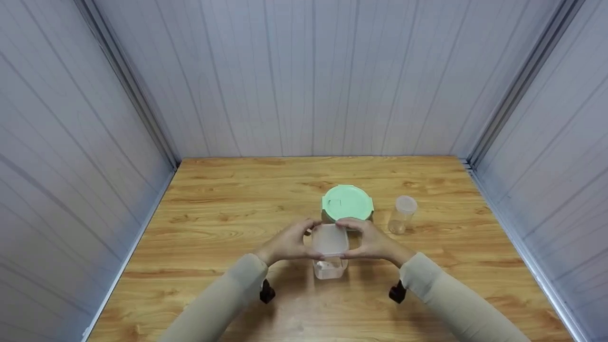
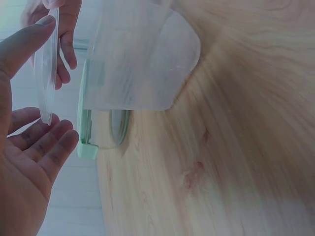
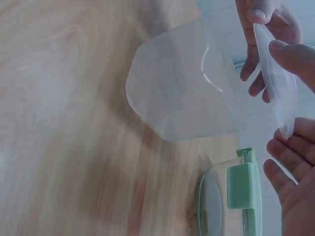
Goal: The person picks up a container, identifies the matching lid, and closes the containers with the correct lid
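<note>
Both hands hold a translucent plastic lid (image 1: 330, 239) by its sides, above a clear plastic container (image 1: 329, 270) that stands on the table. My left hand (image 1: 294, 241) pinches the lid's left side between thumb and fingers. On the opposite side my right hand (image 1: 373, 241) grips it the same way. In both wrist views a gap separates the lid (image 2: 47, 73) from the container (image 3: 172, 88), which looks open at the top. The left hand (image 2: 29, 147) and the right hand (image 3: 300, 162) have their thumbs on the near side of the lid.
Just behind the hands sits a round glass food container with a green lid (image 1: 349, 203). To its right stands a clear cylindrical jar with a whitish lid (image 1: 403, 213). White panel walls (image 1: 304, 85) enclose the wooden table (image 1: 228, 199) at the back and sides.
</note>
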A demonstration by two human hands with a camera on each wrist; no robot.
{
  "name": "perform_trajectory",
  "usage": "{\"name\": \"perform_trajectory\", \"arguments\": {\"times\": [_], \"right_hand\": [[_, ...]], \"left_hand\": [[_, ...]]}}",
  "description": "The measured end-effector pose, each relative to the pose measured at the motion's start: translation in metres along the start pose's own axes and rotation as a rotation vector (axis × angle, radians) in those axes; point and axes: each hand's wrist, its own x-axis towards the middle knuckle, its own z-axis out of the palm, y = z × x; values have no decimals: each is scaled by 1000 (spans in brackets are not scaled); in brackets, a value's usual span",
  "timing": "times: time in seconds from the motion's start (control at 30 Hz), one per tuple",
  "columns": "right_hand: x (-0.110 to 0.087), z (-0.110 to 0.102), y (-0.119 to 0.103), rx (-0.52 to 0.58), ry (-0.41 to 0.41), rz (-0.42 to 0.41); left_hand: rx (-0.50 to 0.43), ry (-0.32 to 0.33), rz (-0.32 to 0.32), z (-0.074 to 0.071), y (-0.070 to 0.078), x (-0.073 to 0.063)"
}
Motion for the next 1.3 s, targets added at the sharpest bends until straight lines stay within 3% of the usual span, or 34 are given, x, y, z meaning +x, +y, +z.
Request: {"name": "perform_trajectory", "arguments": {"times": [0.2, 0.47, 0.8, 1.3], "right_hand": [[-5, 4, 2, -32, -12, -20], [-11, 11, 3, -49, -29, 2], [-15, 17, 5, -57, -44, 40], [-19, 20, 9, -82, -35, 23]], "left_hand": [[2, -5, -37, 7, -2, -5], [58, 4, -29, 15, -7, -12], [55, -2, -39, 21, -10, -17], [42, -2, -24, 26, -14, -16]]}}
